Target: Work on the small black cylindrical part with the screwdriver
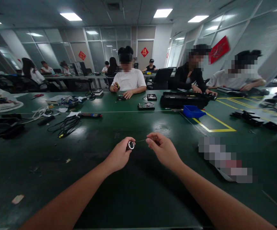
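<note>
Above the green tabletop, my left hand (120, 155) is closed around a small dark cylinder (131, 145) whose near end shows a bright metal ring. My right hand (164, 150) is a short way to the right, thumb and fingers pinched together. Between the two hands runs a thin wire-like strand (141, 140), its right end in the right fingertips. Whether its left end joins the cylinder I cannot tell. Something small and brownish (155, 138) shows among the right fingers, too small to make out.
Black cables (66, 126) and a dark rod-shaped tool (90, 115) lie ahead on the left. Hard drives (146, 106), a long black housing (185, 99) and a blue bin (193, 111) stand ahead. A blurred-out item (224, 161) is at right. Co-workers (129, 80) sit across the table.
</note>
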Tool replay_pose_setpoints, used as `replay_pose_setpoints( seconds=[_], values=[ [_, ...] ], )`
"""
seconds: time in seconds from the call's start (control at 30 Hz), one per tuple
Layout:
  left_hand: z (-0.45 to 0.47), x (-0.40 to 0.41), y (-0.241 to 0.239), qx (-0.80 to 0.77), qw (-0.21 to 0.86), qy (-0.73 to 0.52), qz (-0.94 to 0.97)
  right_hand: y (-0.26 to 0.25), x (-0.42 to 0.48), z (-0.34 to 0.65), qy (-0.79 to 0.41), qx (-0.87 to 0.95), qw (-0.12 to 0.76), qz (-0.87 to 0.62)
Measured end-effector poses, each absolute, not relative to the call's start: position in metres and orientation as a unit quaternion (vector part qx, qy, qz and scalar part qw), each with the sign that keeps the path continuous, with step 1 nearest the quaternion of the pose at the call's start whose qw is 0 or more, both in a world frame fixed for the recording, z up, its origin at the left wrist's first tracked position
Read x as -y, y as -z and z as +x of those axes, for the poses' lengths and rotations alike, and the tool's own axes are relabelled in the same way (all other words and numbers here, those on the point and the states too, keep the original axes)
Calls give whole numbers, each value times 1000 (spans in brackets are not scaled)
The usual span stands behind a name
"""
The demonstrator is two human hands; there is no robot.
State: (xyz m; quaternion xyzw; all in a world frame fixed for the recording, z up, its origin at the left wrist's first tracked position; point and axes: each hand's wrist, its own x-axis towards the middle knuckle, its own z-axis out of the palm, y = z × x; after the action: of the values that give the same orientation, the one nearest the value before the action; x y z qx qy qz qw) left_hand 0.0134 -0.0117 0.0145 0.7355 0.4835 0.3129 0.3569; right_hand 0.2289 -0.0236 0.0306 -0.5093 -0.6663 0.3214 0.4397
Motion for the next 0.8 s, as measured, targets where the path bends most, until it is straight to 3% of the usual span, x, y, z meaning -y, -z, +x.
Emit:
replay_pose_setpoints(
  seconds=[0.27, 0.47, 0.8],
  values=[
    [13, 7, -12, -459, 331, -323, 758, -37, 27, 233, -297, 658, 461, -515],
    [16, 8, -7, -470, 327, -326, 752, -38, 30, 234, -330, 624, 538, -461],
    [14, 7, -9, -441, 331, -328, 767, -36, 30, 232, -313, 650, 511, -467]
  ],
)
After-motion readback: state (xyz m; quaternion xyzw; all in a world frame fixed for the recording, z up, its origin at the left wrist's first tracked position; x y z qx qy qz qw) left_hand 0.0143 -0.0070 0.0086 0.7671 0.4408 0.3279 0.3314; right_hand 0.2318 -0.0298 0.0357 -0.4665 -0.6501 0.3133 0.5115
